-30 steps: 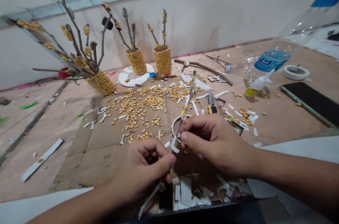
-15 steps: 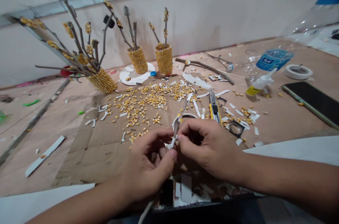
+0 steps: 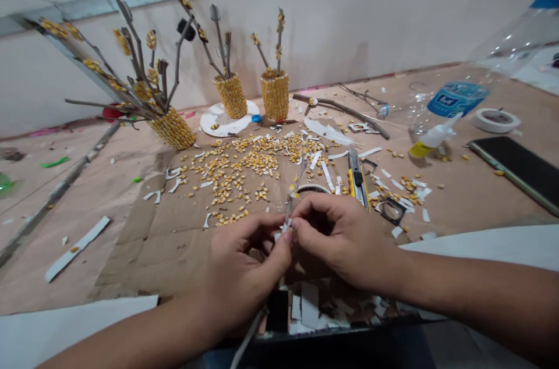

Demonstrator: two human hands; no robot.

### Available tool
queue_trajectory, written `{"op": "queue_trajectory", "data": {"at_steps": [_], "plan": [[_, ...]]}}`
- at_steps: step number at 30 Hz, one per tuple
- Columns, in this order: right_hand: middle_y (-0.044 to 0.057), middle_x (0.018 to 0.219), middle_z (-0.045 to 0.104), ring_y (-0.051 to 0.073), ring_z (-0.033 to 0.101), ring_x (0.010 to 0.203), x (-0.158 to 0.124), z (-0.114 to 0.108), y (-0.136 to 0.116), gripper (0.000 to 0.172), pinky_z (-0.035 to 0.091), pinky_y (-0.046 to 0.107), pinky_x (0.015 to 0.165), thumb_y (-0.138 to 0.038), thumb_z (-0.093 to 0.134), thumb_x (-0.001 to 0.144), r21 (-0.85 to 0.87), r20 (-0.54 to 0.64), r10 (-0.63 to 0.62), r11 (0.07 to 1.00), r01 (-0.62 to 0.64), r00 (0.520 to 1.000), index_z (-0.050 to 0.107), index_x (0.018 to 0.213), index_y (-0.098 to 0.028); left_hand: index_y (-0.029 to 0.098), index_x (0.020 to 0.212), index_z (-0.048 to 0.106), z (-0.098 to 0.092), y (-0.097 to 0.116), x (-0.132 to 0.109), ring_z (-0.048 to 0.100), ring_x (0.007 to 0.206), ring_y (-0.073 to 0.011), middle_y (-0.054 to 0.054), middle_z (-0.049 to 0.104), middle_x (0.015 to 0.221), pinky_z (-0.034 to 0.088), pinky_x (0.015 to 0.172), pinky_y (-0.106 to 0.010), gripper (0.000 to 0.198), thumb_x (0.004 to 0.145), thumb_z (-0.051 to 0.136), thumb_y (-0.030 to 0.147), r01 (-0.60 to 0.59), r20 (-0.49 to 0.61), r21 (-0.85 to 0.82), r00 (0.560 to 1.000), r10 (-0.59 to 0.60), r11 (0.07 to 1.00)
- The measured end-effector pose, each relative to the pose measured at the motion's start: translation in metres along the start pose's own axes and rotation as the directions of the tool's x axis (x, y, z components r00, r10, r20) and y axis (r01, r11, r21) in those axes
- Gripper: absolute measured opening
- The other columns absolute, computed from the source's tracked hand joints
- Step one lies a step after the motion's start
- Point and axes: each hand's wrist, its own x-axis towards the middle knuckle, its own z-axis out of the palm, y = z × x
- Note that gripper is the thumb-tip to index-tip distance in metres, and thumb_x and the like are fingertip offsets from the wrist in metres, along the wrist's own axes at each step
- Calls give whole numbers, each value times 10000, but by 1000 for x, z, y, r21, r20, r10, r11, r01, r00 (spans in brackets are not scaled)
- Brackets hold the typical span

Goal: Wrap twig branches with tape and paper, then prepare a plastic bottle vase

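Note:
A thin twig (image 3: 289,209) slants up between my hands, with yellow kernels stuck on its upper part and its lower end showing below my left wrist. My left hand (image 3: 244,270) is closed round it, the thumb pressing on a small white strip (image 3: 285,229) against the twig. From the other side my right hand (image 3: 345,241) pinches with thumb and forefinger at the same spot; what exactly lies between those fingertips is mostly hidden. Loose corn kernels (image 3: 262,159) are scattered on the cardboard (image 3: 152,241) beyond my hands. A yellow utility knife (image 3: 357,177) lies just past my right hand.
Several kernel-covered pots (image 3: 275,95) holding twigs stand along the wall. At the right are a glue bottle (image 3: 432,141), a clear plastic bottle (image 3: 456,98), a tape roll (image 3: 496,120) and a phone (image 3: 519,168). White paper scraps (image 3: 310,305) lie below my hands.
My left thumb has slid up the twig, onto the white strip and closer to my right fingertips. The whole view has shifted slightly; the things on the table stay put.

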Motion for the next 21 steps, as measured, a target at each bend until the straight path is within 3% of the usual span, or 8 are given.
{"op": "queue_trajectory", "data": {"at_steps": [4,8,11,15,18,21], "plan": [[-12,702,669,117,582,641,0,0,-1,129,459,223,580,-244,642,897,46,20,19,999,-19,1000,691,795,-182,187,925,799,1,3,-1,667,506,-103,-5,768,681,553,496,-170,70,871,768,219,157,31,-187,988,-154,970],[1,719,696,128,607,647,-2,-1,-2,131,482,234,586,-263,657,892,86,25,47,995,-49,999,686,793,-183,177,943,795,0,8,1,663,485,-93,18,713,577,544,484,-142,138,839,839,257,312,125,-366,950,-286,877],[13,732,716,139,629,660,-1,-2,-2,135,499,245,601,-263,647,894,119,44,75,990,-80,996,677,790,-182,177,965,794,-3,8,3,669,499,-82,3,738,630,545,486,-130,225,834,874,342,394,202,-457,919,-338,798],[19,740,735,133,644,663,0,-5,-4,128,514,238,619,-244,640,901,150,40,54,987,-59,998,675,796,-179,177,1004,791,-7,5,3,684,517,-84,-19,766,717,557,489,-136,295,840,875,408,443,255,-508,897,-362,739],[18,734,740,124,648,651,-2,-5,-5,119,514,223,607,-234,643,910,161,38,28,986,-34,999,682,813,-178,165,996,782,-6,3,3,695,532,-84,-23,769,732,558,496,-131,279,841,882,374,448,269,-523,894,-358,725],[16,727,730,112,618,600,-4,-5,-6,72,477,204,535,-231,678,894,133,14,31,991,-33,999,706,874,-167,182,1108,749,-4,4,2,703,538,-91,-5,765,726,574,508,-145,329,843,887,318,444,264,-544,896,-357,712]]}}
